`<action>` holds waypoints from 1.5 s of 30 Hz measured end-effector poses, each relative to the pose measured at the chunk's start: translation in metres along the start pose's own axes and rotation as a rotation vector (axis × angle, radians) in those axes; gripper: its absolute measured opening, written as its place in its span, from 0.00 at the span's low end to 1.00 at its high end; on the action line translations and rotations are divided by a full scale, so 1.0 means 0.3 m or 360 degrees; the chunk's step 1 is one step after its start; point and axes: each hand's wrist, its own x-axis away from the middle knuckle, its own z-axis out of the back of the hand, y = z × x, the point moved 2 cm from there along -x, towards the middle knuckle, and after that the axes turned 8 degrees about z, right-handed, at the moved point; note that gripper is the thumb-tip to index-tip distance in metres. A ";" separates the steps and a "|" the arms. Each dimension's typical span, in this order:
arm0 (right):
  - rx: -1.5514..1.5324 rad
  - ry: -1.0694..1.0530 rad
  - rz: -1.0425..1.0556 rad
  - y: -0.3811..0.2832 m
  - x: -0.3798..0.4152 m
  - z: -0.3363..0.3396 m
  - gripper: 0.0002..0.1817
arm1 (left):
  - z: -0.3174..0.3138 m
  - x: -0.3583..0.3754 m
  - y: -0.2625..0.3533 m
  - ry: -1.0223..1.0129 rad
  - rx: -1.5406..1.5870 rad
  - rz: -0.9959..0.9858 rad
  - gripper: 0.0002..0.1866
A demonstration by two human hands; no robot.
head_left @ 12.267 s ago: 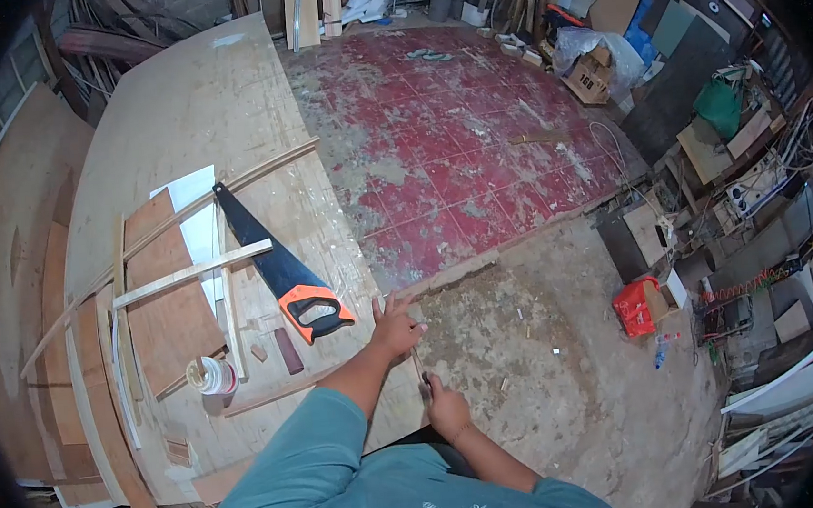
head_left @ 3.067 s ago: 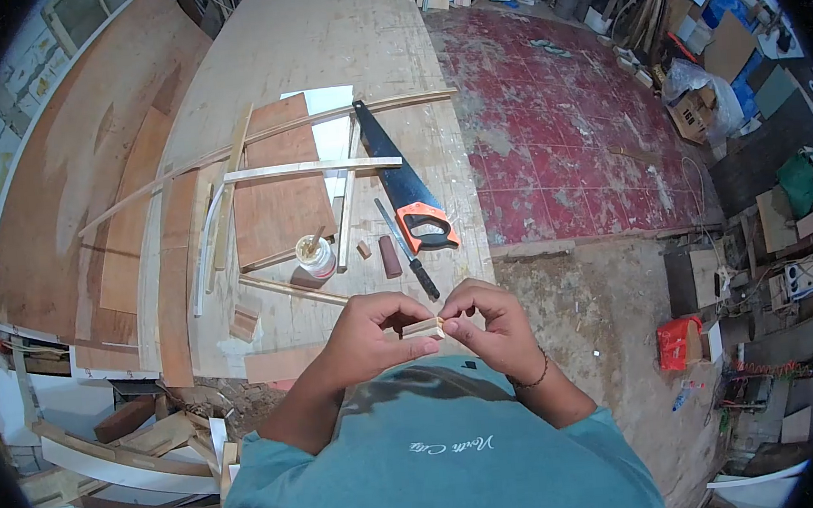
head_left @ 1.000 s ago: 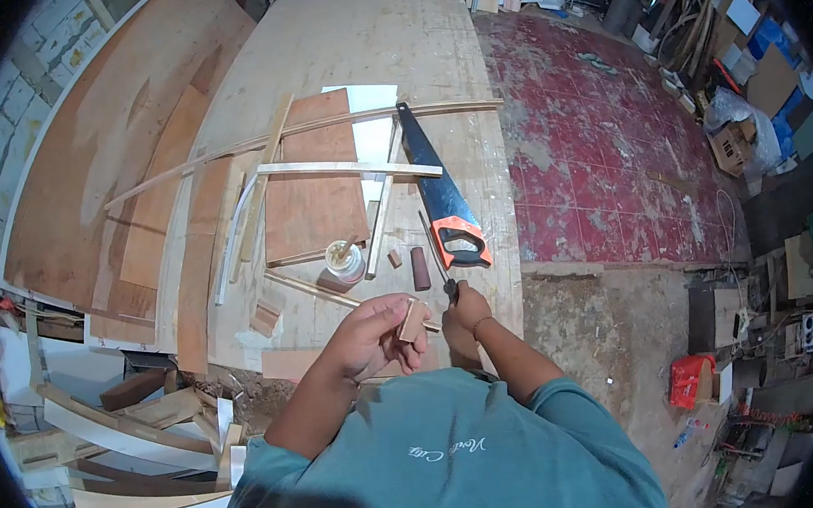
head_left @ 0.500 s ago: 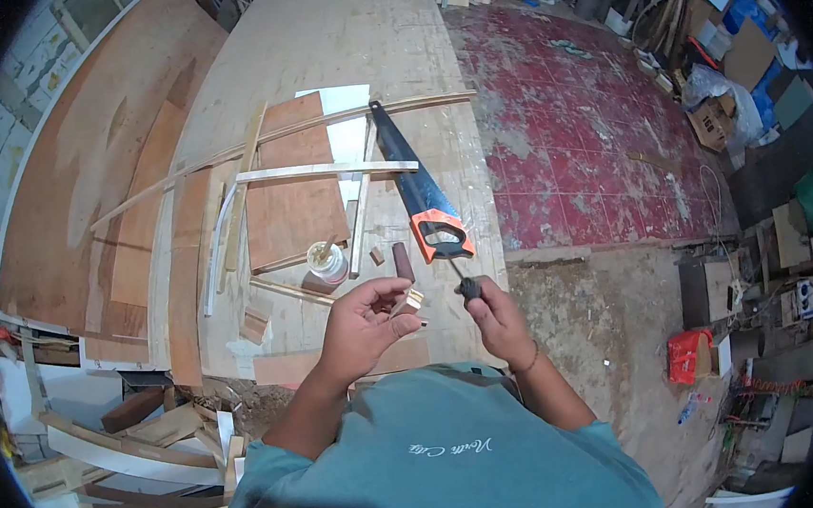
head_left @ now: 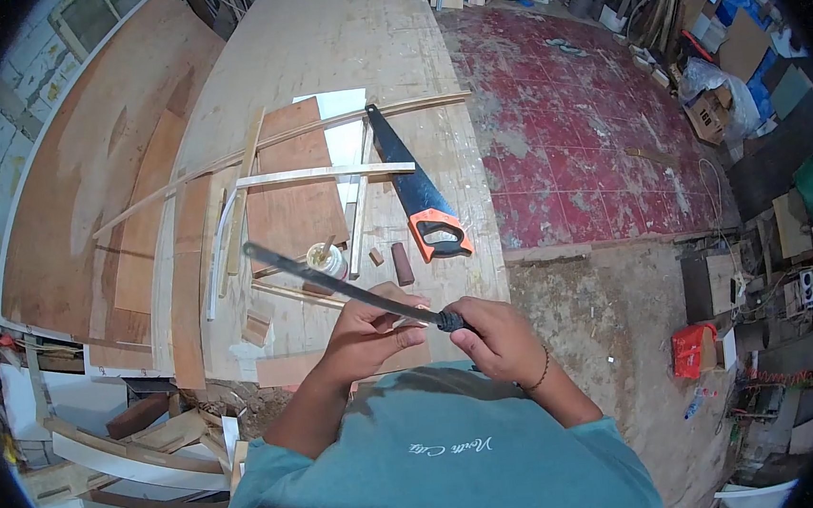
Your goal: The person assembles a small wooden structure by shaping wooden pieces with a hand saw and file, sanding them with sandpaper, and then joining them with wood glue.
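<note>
The counter [head_left: 314,51] extends ahead of the hands; its near edge lies close to them, its right edge just beside the right hand, with concrete floor [head_left: 569,318] beyond that side. Ahead and to the left, a brown wooden panel [head_left: 293,210] and crossed pale strips [head_left: 324,174] occupy the surface. Directly ahead, a hand saw [head_left: 405,173] lies flat, its orange-and-black handle end nearest the hands. The right hand [head_left: 504,337] is closed around the black handle of a long dark file [head_left: 342,288], whose shaft passes over the left hand [head_left: 361,339] and points forward and left. The left hand is partly curled, thumb and fingers pinching a small wooden piece [head_left: 408,322]; that piece is largely hidden, and contact with the file cannot be confirmed. In my judgement, the step in hand is bringing file and piece together; this calls for a firm pinch, the face to be worked exposed, and fingertips clear of the shaft. Ahead of the left hand, the open jar [head_left: 328,257] appears beneath the shaft's line, so a wide leftward sweep could risk it. A dark red-brown block [head_left: 402,264] and a small offcut [head_left: 375,255] lie just ahead; there is more room to the right.
</note>
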 end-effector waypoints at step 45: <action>0.0022 0.0068 -0.0186 0.044 -0.027 -0.061 0.13 | 0.023 -0.040 -0.039 0.0331 -0.0119 -0.0268 0.16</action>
